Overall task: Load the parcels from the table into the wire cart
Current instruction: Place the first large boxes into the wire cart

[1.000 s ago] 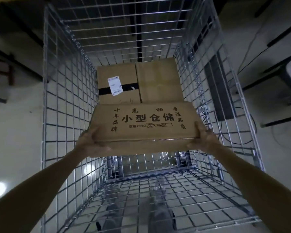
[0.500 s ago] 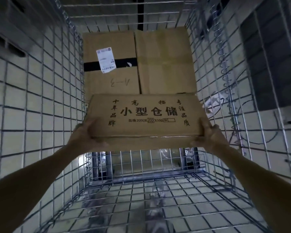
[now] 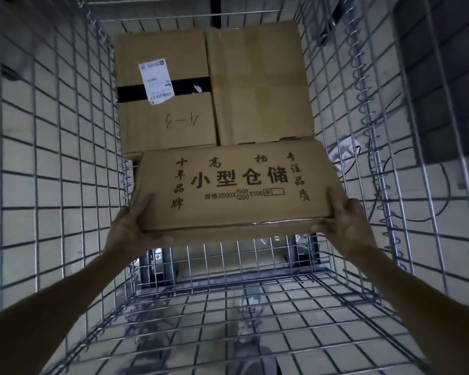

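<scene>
I look down into the wire cart (image 3: 65, 163). A flat cardboard parcel (image 3: 236, 185) printed with black characters hangs inside it, held level between both hands. My left hand (image 3: 132, 228) grips its near left corner, thumb on top. My right hand (image 3: 345, 226) grips the near right corner the same way. Two more parcels lie side by side at the cart's far end: one with black tape and a white label (image 3: 165, 96), one plain (image 3: 260, 82). The held parcel's far edge overlaps their near edges in view.
Wire mesh walls rise close on the left and right (image 3: 363, 131). The near part of the cart's mesh floor (image 3: 228, 307) is bare, with shoes showing through it. A dark cable (image 3: 441, 196) lies on the floor outside the right wall.
The held parcel has gone deeper into the cart and forward toward the two parcels at the far end. The view has dropped closer to the cart's inside.
</scene>
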